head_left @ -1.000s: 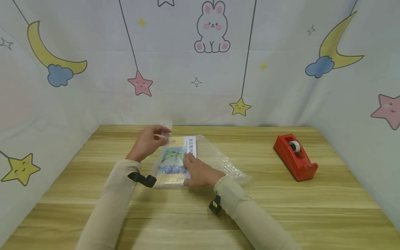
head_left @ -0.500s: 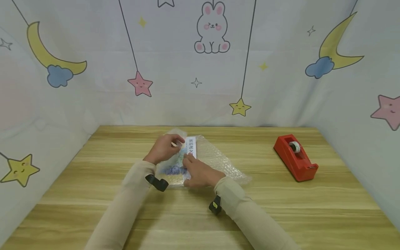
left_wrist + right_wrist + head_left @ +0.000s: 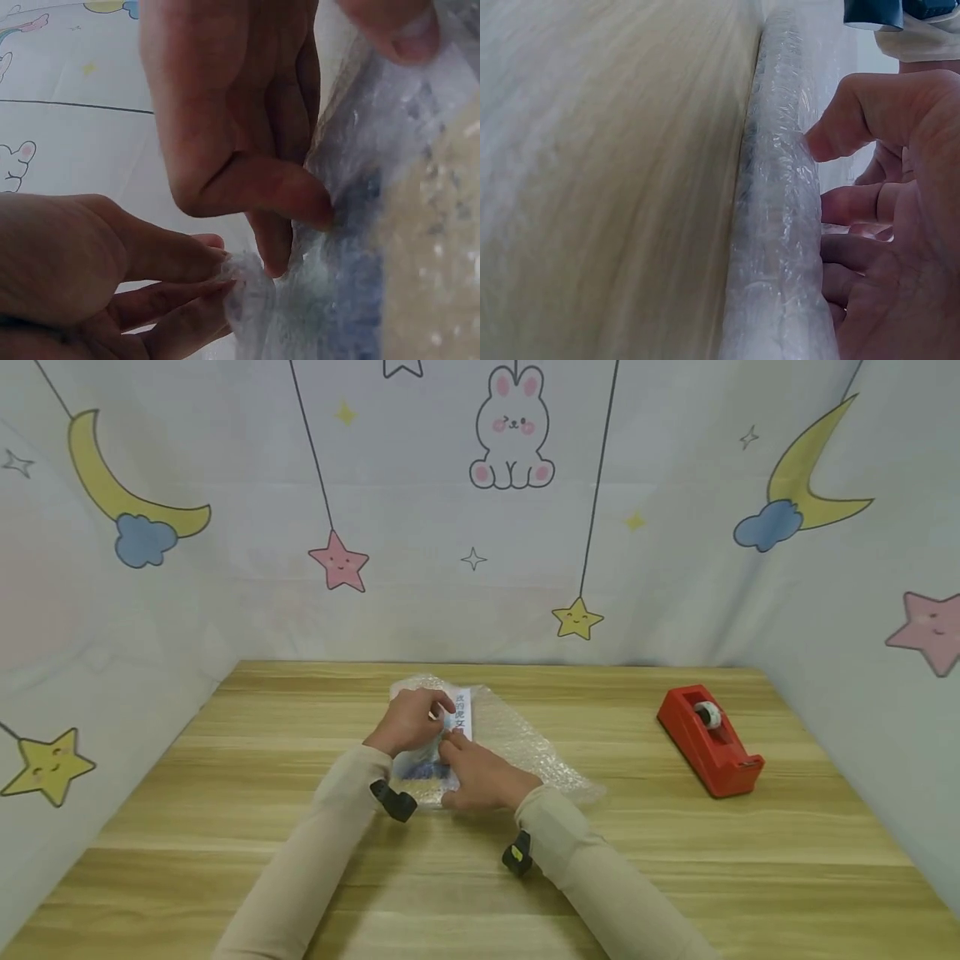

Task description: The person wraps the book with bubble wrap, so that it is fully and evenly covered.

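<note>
A person's left hand (image 3: 408, 718) is pinching an edge of clear bubble wrap (image 3: 525, 739) between thumb and fingers, holding it narrowly above an illustrated book (image 3: 462, 697) on a wood-grain table (image 3: 810, 860). The right hand (image 3: 483, 772) is resting just beside it, its loosely bent fingers pressing on the wrapped book and its thumb set toward the near edge. The book is lying left of center on the far half of the table, a pale strip of Chinese characters showing along the right of its cover, its left part blurring beneath the wrap. More wrap is spreading to the right of the book in a tapering sheet. Farther right, well apart from the hands, a red tape dispenser (image 3: 708, 747) is standing with a white tape roll (image 3: 706, 715). Behind, a white curtain (image 3: 262, 485) is displaying moons, stars and a rabbit.
</note>
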`<state>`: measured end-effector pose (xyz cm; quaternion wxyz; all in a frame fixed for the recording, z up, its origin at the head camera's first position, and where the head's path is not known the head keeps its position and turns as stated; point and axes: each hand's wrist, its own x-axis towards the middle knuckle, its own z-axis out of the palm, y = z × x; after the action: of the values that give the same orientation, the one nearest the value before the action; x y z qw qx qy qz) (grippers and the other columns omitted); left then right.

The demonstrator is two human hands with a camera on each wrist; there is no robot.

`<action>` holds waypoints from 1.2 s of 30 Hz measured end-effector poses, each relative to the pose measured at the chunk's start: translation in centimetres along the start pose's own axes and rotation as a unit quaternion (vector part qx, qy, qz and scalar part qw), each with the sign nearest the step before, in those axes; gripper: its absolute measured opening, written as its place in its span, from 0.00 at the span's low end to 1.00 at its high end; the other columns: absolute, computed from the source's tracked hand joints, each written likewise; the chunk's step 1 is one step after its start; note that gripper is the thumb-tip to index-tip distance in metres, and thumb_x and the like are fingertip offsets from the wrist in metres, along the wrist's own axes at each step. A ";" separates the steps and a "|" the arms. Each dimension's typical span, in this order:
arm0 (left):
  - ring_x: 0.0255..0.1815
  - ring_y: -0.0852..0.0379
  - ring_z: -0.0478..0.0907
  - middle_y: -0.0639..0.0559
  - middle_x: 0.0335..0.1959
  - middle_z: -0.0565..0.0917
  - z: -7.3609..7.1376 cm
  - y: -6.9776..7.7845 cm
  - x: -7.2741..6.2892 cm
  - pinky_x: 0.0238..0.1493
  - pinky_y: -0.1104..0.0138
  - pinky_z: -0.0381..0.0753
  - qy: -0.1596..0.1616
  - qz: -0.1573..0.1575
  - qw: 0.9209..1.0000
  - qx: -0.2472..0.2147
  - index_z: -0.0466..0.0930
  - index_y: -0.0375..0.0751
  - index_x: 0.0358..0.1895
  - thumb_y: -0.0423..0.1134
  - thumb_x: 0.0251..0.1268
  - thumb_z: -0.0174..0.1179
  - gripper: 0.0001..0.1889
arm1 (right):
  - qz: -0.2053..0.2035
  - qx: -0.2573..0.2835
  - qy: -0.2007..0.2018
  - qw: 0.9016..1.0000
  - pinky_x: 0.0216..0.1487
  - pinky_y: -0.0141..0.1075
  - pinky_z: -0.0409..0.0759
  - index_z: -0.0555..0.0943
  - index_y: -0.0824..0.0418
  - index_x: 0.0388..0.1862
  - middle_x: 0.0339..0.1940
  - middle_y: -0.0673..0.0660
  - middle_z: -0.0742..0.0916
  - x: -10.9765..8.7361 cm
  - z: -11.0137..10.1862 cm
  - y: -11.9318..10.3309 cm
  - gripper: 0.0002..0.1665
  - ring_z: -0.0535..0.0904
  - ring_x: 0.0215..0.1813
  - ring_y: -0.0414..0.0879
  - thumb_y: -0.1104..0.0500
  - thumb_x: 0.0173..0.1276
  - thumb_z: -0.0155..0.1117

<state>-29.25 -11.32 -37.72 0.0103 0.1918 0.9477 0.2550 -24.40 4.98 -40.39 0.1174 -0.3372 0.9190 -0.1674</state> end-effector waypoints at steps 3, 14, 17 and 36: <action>0.40 0.50 0.85 0.43 0.43 0.89 -0.3 -0.4 -0.3 0.45 0.57 0.79 -0.038 0.031 0.999 0.007 0.81 0.41 0.59 0.32 0.66 0.54 0.19 | -0.007 -0.001 0.005 1.000 0.77 0.45 0.67 0.71 0.64 0.54 0.74 0.63 0.71 0.0 0.0 0.0 0.26 0.54 0.83 0.60 0.55 0.62 0.67; 0.75 0.36 0.65 0.38 0.78 0.60 -2.0 -3.2 -2.3 0.72 0.45 0.68 -0.181 0.030 0.974 -0.131 0.64 0.31 0.70 0.34 0.79 0.45 0.21 | 0.002 0.020 -0.013 1.000 0.70 0.45 0.74 0.70 0.62 0.54 0.73 0.64 0.72 0.0 -0.1 -0.2 0.25 0.71 0.74 0.59 0.56 0.63 0.68; 0.73 0.36 0.69 0.34 0.72 0.70 -2.0 -3.4 -2.6 0.70 0.46 0.71 -0.187 0.071 0.975 -0.102 0.66 0.31 0.68 0.30 0.77 0.46 0.20 | 0.006 0.015 -0.008 1.000 0.69 0.46 0.75 0.73 0.62 0.55 0.72 0.63 0.75 -0.1 -0.2 -0.2 0.25 0.72 0.73 0.59 0.55 0.62 0.68; 0.69 0.32 0.71 0.33 0.69 0.75 -0.9 -3.7 -3.0 0.66 0.43 0.73 -0.126 0.179 0.976 0.023 0.78 0.35 0.64 0.26 0.69 0.52 0.21 | -0.014 -0.079 -0.011 0.997 0.73 0.50 0.71 0.74 0.55 0.72 0.77 0.66 0.69 -1.8 -1.3 0.4 0.30 0.70 0.74 0.64 0.52 0.72 0.63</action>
<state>-27.92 -15.83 -38.99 0.0790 0.3886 0.8950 0.2044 -23.72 6.70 -39.21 0.0982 -0.3605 0.9230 -0.0919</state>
